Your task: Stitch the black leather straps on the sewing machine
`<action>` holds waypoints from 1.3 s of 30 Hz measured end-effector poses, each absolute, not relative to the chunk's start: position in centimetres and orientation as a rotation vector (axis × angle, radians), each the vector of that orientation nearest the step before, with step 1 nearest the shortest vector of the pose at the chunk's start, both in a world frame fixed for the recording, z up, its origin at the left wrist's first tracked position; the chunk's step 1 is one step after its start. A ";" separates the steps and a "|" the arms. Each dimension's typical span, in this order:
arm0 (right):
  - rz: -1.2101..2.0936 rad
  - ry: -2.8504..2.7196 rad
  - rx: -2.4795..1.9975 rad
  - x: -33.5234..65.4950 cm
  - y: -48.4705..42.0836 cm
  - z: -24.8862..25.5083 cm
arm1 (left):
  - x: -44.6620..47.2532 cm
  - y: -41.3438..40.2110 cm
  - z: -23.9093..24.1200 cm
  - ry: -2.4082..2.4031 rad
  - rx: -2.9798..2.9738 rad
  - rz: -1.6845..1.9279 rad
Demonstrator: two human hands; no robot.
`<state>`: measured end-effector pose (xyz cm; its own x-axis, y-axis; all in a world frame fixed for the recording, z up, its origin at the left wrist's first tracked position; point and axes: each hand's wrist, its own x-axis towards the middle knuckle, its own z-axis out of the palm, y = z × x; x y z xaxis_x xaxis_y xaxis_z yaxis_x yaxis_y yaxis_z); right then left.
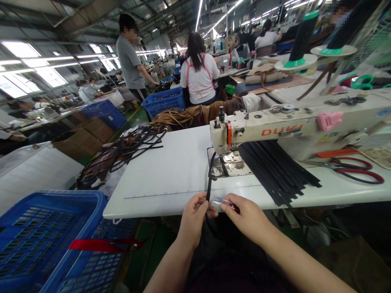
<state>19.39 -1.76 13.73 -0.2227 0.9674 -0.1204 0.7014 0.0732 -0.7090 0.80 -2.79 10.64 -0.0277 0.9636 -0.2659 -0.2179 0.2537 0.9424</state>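
Observation:
My left hand (195, 213) pinches a narrow black strap (209, 181) near the front edge of the sewing table. The strap runs up to the needle area of the sewing machine (259, 126), and its lower end hangs below the table edge. My right hand (246, 215) is closed around small thread snips (232, 206) with a pinkish handle. Their pale blades point left, close to the strap and my left fingers. Right of the needle, a bundle of flat black strips (279, 173) lies under the machine arm, fanned out towards the table edge.
Red-handled scissors (360, 169) lie at the right on the table (165, 171). Dark straps (134, 146) spill over the left edge. A blue basket (104, 199) stands lower left, with a red strip (100, 245) over it. Thread cones (302, 40) rise behind the machine; co-workers are beyond.

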 end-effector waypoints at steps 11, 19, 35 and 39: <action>0.868 -1.955 -1.695 19.0 -1.2 13.5 | 2.0 -2.9 12.0 1.051 0.654 1.150; 0.607 -2.029 -1.618 18.8 -1.3 13.1 | 2.4 -3.0 12.5 1.043 0.608 1.144; 0.710 -1.423 -1.455 25.4 1.1 14.9 | 1.6 -2.1 11.9 0.988 0.523 1.121; 0.546 -1.166 -1.457 28.3 3.4 16.5 | 1.2 -1.1 11.2 1.021 0.659 1.185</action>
